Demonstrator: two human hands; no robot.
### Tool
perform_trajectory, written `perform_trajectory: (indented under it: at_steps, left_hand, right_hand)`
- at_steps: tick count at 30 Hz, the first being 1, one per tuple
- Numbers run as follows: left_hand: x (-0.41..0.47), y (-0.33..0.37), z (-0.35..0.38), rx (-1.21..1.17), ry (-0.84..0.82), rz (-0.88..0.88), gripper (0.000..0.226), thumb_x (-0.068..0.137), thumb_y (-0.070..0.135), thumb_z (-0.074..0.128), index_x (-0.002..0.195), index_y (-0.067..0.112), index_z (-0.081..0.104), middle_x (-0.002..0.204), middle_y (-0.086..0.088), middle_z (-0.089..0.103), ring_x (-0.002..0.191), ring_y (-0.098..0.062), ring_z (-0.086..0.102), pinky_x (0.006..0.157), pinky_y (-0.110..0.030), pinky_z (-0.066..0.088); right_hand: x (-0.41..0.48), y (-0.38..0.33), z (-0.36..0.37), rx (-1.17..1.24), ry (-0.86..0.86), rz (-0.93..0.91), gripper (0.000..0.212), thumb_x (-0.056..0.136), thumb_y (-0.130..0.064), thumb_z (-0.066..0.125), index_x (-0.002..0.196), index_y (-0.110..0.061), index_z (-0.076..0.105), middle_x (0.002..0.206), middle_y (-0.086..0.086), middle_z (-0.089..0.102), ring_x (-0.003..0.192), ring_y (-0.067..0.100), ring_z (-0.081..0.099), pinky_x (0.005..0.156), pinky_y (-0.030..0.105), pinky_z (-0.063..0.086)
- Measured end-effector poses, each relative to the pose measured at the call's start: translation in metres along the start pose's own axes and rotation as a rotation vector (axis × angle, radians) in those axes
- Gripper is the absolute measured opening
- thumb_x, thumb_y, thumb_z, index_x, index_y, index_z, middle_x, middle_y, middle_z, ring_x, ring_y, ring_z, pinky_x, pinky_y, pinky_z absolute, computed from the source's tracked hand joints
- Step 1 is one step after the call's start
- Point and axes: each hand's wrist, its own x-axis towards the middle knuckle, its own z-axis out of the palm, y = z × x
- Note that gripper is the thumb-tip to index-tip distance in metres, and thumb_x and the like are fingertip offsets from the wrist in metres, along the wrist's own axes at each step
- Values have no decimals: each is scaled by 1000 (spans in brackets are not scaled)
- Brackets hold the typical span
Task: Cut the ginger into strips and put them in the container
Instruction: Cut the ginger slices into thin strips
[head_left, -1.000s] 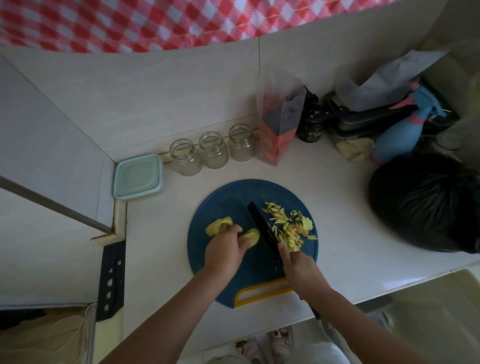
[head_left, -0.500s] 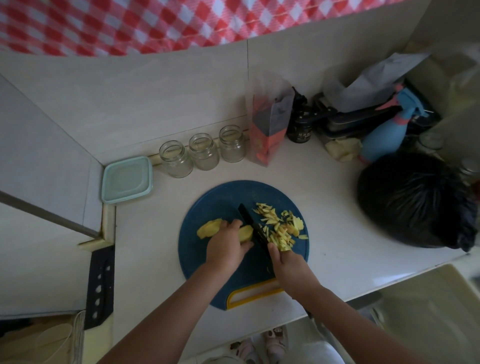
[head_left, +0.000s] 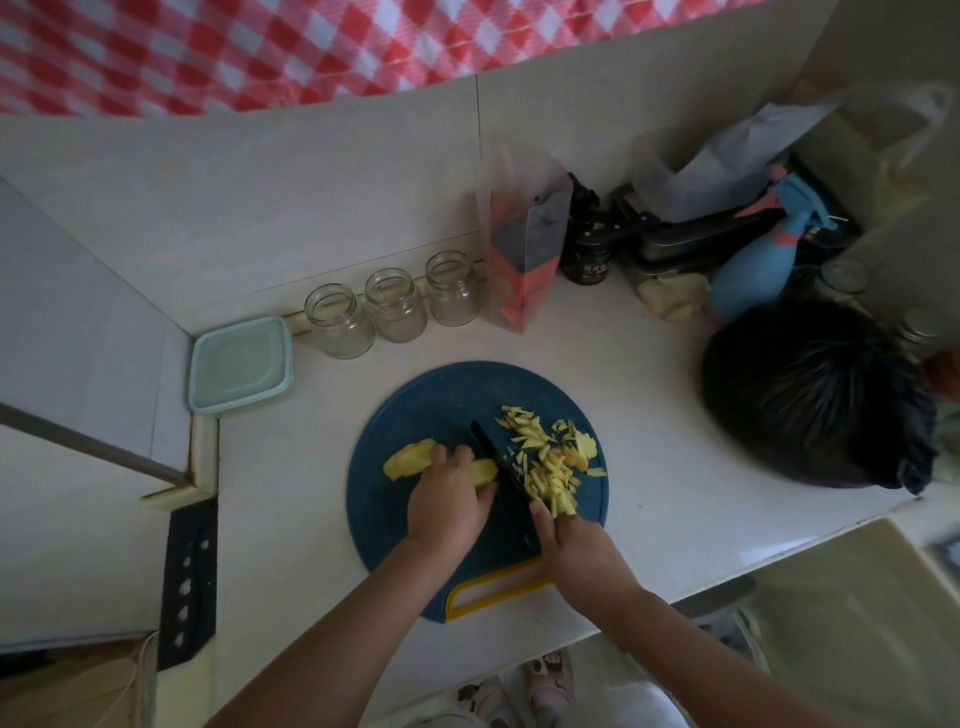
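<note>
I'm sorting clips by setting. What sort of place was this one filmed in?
Most likely a home kitchen counter. A round blue cutting board holds ginger strips and a knife, three empty glass jars stand in a row behind it, and a spray bottle sits among corner clutter.

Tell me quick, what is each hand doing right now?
Left hand: closed, holding a ginger piece down on the board.
Right hand: closed, gripping the knife.
</note>
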Motion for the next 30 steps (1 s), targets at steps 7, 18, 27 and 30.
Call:
perform_trajectory:
  at_steps: [7, 18, 27, 30]
  left_hand:
    - [-8, 2, 7, 68, 136, 48, 58, 83, 42, 64, 130, 13, 46, 129, -11, 44, 115, -29, 45, 87, -34, 47]
    - [-5, -20, 11, -75, 236, 312, 32, 65, 14, 83, 93, 11, 66, 85, -4, 61, 80, -24, 60, 62, -32, 51]
    - [-6, -22, 14, -33, 240, 326, 28, 71, 17, 79, 95, 13, 64, 85, -4, 57, 82, -24, 58, 60, -32, 51]
    - [-6, -24, 15, -24, 248, 349, 23, 74, 17, 77, 92, 13, 63, 85, -4, 56, 81, -23, 56, 61, -31, 50]
  right_hand:
    - [1, 3, 4, -55, 67, -22, 56, 98, -53, 23, 58, -18, 39, 55, 0, 42, 51, 17, 43, 63, 34, 42]
    - [-1, 0, 1, -19, 68, -6, 55, 98, -53, 25, 59, -19, 42, 57, -1, 44, 56, 17, 47, 64, 32, 41]
    - [-11, 0, 1, 32, 87, -39, 56, 98, -52, 26, 57, -17, 38, 53, -1, 39, 50, 13, 40, 58, 29, 33]
    - [-14, -1, 3, 32, 95, -49, 56, 98, -52, 26, 57, -15, 38, 52, -1, 40, 49, 12, 40, 52, 27, 31]
